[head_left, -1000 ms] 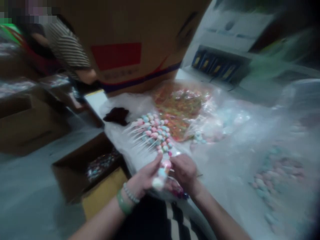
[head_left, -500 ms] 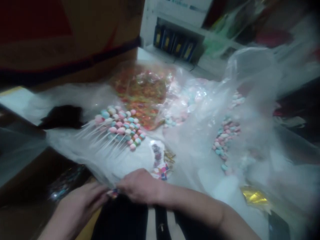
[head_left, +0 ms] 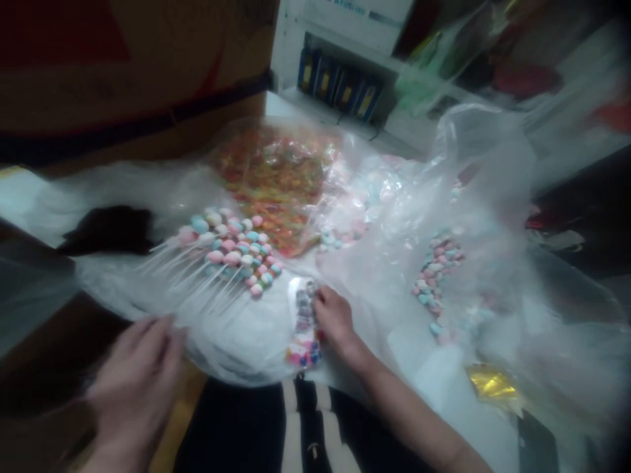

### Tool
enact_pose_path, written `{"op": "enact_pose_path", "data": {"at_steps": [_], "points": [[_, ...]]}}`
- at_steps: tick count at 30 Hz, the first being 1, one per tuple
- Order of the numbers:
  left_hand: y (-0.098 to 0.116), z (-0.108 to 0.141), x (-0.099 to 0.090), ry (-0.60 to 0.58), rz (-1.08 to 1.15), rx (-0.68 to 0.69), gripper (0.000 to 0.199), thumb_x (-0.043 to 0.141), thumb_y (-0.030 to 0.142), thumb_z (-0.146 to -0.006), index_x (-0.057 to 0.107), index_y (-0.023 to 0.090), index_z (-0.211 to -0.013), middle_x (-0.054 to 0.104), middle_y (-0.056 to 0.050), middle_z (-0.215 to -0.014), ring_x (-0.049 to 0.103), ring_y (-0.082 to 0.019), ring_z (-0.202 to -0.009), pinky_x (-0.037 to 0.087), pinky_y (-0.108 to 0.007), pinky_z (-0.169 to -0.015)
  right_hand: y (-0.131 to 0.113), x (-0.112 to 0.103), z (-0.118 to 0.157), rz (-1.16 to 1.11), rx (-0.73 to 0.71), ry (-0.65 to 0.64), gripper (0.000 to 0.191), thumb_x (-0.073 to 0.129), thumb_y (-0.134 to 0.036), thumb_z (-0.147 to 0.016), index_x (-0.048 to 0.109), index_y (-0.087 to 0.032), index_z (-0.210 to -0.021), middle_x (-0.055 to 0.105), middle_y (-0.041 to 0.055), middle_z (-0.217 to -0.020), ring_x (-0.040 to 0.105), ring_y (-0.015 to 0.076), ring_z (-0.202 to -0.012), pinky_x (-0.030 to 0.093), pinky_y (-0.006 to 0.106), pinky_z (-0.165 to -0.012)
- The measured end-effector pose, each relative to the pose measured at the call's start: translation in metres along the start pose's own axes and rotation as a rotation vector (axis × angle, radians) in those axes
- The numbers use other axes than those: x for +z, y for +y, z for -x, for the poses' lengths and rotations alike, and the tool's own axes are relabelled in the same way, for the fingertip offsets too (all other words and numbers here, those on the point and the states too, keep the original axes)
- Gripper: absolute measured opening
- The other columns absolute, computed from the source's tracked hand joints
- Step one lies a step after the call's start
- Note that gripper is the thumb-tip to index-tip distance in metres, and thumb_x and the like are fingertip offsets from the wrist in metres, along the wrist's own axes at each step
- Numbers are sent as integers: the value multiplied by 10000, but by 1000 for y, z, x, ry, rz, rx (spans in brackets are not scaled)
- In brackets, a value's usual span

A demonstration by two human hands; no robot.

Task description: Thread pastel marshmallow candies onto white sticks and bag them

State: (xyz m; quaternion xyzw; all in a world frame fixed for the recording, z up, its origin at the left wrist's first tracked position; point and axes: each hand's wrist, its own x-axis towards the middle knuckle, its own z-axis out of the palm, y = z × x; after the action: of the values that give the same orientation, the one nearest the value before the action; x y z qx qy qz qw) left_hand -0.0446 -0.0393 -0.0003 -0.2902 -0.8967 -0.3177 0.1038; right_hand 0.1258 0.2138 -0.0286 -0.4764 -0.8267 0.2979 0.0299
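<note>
My right hand (head_left: 338, 322) is at the right edge of a stack of small printed clear packets (head_left: 303, 322), fingers closed; whatever they pinch is hidden. My left hand (head_left: 140, 374), smeared by motion, hovers at the lower left, past the edge of a white plastic sheet (head_left: 246, 358); its grip is unclear. Between and beyond both hands lie several white sticks (head_left: 197, 269) threaded with pink, blue and white marshmallow-like sweets (head_left: 244, 249).
Behind the sticks lies a clear bag of orange-green sweets (head_left: 276, 177). Large plastic bags with loose pastel sweets (head_left: 438, 266) spread to the right, near gold foil (head_left: 493, 384). A big cardboard box (head_left: 197, 59) stands at back left, a white shelf (head_left: 340, 39) behind.
The hands were together at the front edge, holding a small printed packet. Now they are apart: the left has gone left, the right up to the packet stack, covering the gold ties there.
</note>
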Motion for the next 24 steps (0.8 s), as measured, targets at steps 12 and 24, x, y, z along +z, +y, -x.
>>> {"op": "enact_pose_path", "data": {"at_steps": [12,24], "points": [[105,2,107,-832,1084,-549,277,792,324,-610,737,169,-833,726,-63,-826,632,-208,-766,494,-311,-739,-15,-16,4,-1073,93,-161,171,646,-357,-688,655,-186,-672,545,-22,-581,472,128,-560,389,247,-547],[59,-18,58,-531,1218,-961,343,852,392,-571,727,144,-771,699,-27,-691,592,-135,-595,463,-227,-539,-133,9,-34,-1061,-157,-519,80,618,-259,-749,645,-183,-748,603,-31,-666,479,87,-514,371,199,-483]]}}
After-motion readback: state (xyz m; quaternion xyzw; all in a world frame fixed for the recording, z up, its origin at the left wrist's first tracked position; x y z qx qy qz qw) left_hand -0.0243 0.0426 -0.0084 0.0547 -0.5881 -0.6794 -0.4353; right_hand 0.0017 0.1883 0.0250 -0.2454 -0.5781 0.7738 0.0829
